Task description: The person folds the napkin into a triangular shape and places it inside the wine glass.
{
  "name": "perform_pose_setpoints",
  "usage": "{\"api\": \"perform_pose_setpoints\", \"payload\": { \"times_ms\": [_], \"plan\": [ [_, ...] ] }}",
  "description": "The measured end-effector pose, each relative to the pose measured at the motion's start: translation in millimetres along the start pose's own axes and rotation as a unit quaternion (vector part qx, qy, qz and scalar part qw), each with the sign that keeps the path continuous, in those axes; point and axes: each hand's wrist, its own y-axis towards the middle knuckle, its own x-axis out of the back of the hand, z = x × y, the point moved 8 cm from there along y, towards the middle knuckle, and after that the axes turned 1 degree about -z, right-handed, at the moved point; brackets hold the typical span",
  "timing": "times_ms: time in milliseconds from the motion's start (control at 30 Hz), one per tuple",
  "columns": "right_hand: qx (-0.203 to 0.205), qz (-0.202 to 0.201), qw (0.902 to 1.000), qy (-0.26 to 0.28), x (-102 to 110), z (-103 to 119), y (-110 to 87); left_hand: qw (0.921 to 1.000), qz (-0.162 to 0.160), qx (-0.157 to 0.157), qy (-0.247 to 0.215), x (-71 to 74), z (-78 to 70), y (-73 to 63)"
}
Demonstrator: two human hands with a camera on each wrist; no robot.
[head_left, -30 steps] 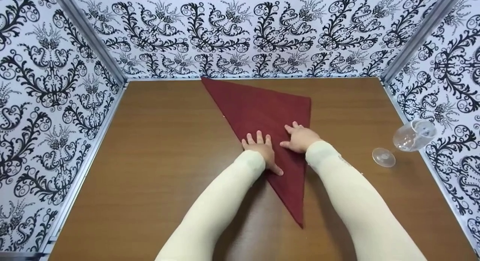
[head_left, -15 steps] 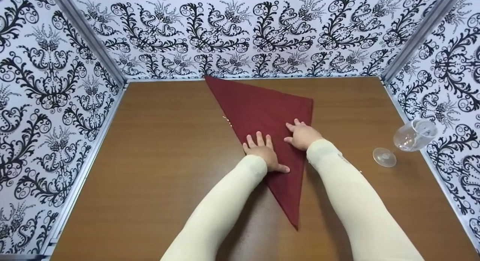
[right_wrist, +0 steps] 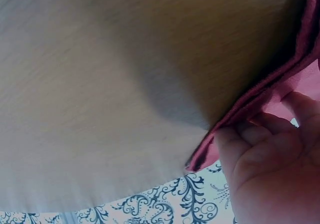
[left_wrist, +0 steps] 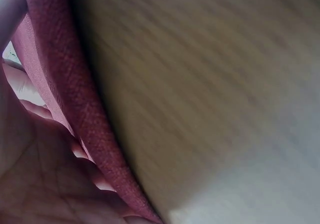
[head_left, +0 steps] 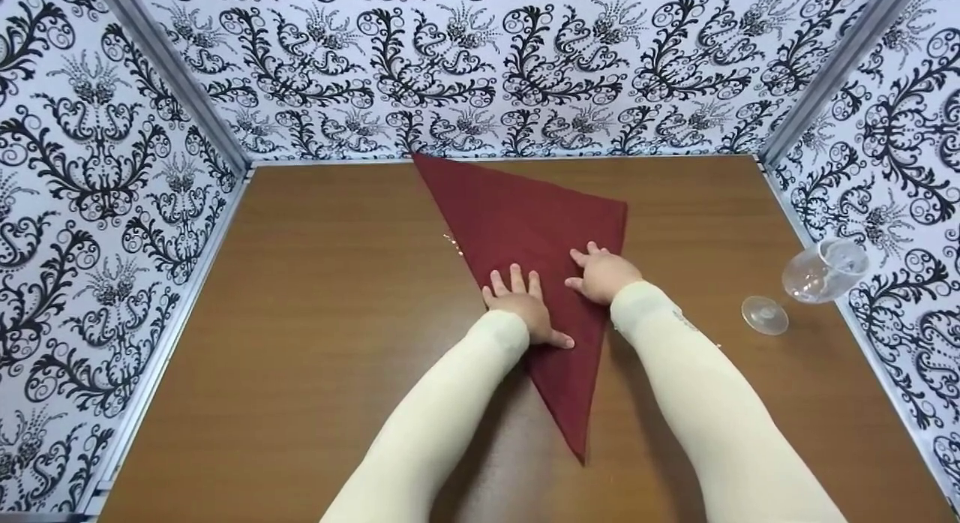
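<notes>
A dark red cloth napkin (head_left: 525, 215), folded to a triangle, lies flat on the wooden table. My left hand (head_left: 523, 313) rests on its left edge with fingers spread and thumb pointing right. On the right part of the napkin my right hand (head_left: 606, 275) lies with its fingers extended. In the left wrist view the palm (left_wrist: 40, 169) is beside the napkin's folded edge (left_wrist: 85, 99). The right wrist view shows layered cloth edges (right_wrist: 250, 97) next to the right hand's fingers (right_wrist: 265, 129).
A clear stemmed glass (head_left: 814, 279) lies on its side at the table's right. Patterned black-and-white panels (head_left: 465, 65) enclose the back and sides of the table (head_left: 322, 298). Small pale specks (head_left: 453, 244) show by the napkin's left edge.
The napkin has turned slightly, its near tip shifting left and its far tip a little right. Both hands stay on it, and the left thumb has swung outward to the right.
</notes>
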Motion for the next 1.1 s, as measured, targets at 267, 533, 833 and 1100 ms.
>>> {"api": "perform_pose_setpoints", "payload": {
  "times_ms": [267, 533, 833, 1100],
  "plan": [
    [-0.004, 0.006, 0.9996, -0.026, -1, 0, -3.6, 0.9998, 0.013, -0.008, 0.015, 4.0, 2.1, -2.0],
    [0.017, -0.048, 0.9985, -0.017, 16, 1, -4.8, 0.9971, -0.003, 0.018, -0.074, 12.6, -7.3, -8.5],
    [0.016, 0.003, 0.9998, 0.012, -2, -10, 1.3, 0.9978, 0.001, 0.024, -0.062, 0.9, 3.1, 5.9],
    [0.007, 0.006, 0.9998, -0.017, 1, -6, -0.9, 0.9982, 0.004, 0.017, -0.057, 1.7, 6.8, 8.5]
  ]
}}
